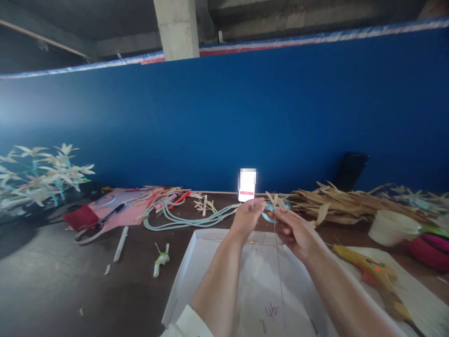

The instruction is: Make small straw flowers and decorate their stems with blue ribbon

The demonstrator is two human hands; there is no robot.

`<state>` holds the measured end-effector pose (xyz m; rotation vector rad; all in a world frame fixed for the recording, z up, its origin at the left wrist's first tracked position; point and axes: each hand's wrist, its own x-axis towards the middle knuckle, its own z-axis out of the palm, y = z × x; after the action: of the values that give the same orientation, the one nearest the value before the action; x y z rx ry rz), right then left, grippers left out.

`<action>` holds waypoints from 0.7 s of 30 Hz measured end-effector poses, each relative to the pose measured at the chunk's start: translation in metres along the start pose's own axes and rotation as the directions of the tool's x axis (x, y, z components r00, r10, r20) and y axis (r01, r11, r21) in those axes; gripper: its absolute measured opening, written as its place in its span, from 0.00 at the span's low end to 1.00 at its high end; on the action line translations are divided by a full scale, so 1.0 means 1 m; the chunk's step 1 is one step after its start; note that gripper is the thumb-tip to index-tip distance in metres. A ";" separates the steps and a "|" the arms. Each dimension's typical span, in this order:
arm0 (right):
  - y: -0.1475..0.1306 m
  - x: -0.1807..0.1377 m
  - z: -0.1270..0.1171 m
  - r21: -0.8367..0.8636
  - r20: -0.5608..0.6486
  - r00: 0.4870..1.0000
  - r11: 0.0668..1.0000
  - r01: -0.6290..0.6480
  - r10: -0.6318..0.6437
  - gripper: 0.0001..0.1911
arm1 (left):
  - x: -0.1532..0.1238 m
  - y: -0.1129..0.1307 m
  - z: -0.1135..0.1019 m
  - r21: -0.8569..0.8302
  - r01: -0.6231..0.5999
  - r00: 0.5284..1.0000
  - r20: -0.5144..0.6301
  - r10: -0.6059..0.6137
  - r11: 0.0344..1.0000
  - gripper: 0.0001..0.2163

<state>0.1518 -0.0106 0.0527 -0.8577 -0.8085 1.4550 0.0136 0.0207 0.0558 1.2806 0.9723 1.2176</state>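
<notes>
White tray [257,281], red-inked inside; flower [277,201] in right hand [293,230], hold of left hand [247,217] unclear.

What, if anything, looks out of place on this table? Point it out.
Small white scraps and a longer white piece lie loose on the dark tabletop left of the white tray, looking like stray litter. I see no obvious spill.
</notes>
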 end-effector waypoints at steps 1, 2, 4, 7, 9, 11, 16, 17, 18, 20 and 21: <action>0.000 0.000 0.000 -0.003 0.004 1.000 1.000 0.000 0.000 0.11 | 0.002 0.001 -0.001 -0.013 0.039 0.999 0.031 -0.039 0.999 0.22; 0.000 0.000 0.000 -0.007 0.004 1.000 1.000 0.002 -0.002 0.10 | 0.003 0.001 -0.001 -0.032 0.075 0.995 0.062 -0.073 0.997 0.22; 0.001 0.001 -0.001 -0.020 -0.002 1.000 1.000 0.008 -0.008 0.10 | 0.005 -0.001 -0.003 -0.076 0.125 0.987 0.112 -0.116 0.989 0.23; 0.003 0.003 -0.004 -0.042 -0.022 1.000 0.999 0.009 -0.010 0.11 | 0.005 -0.005 -0.005 -0.121 0.140 0.984 0.132 -0.124 0.983 0.22; 0.005 0.004 -0.004 -0.057 -0.038 0.999 0.998 0.002 -0.005 0.12 | 0.003 -0.007 -0.005 -0.139 0.133 0.986 0.114 -0.118 0.981 0.21; 0.005 0.004 -0.004 -0.073 -0.048 0.999 0.997 -0.002 -0.002 0.12 | 0.001 -0.009 -0.005 -0.153 0.129 0.988 0.100 -0.115 0.980 0.20; 0.005 0.003 -0.002 -0.103 -0.031 0.999 0.995 0.004 -0.007 0.13 | -0.002 -0.007 -0.004 -0.127 0.134 0.985 0.127 -0.118 0.983 0.18; 0.005 0.003 -0.001 -0.108 -0.027 1.000 0.994 0.005 -0.008 0.13 | -0.002 -0.006 -0.004 -0.115 0.130 0.985 0.131 -0.115 0.985 0.18; 0.005 0.003 -0.001 -0.112 -0.023 1.000 0.994 0.005 -0.008 0.13 | -0.002 -0.005 -0.004 -0.100 0.121 0.986 0.129 -0.108 0.988 0.18; 0.005 0.003 -0.001 -0.115 -0.016 1.000 0.993 0.009 -0.011 0.13 | -0.002 -0.004 -0.004 -0.061 0.101 0.989 0.116 -0.093 0.993 0.17; 0.006 0.003 -0.001 -0.118 -0.015 1.000 0.993 0.012 -0.013 0.13 | -0.002 -0.003 -0.004 -0.041 0.095 0.990 0.104 -0.090 0.995 0.17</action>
<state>0.1498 -0.0076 0.0471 -0.9501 -0.8934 1.3987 0.0096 0.0196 0.0519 1.2360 0.9142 1.0868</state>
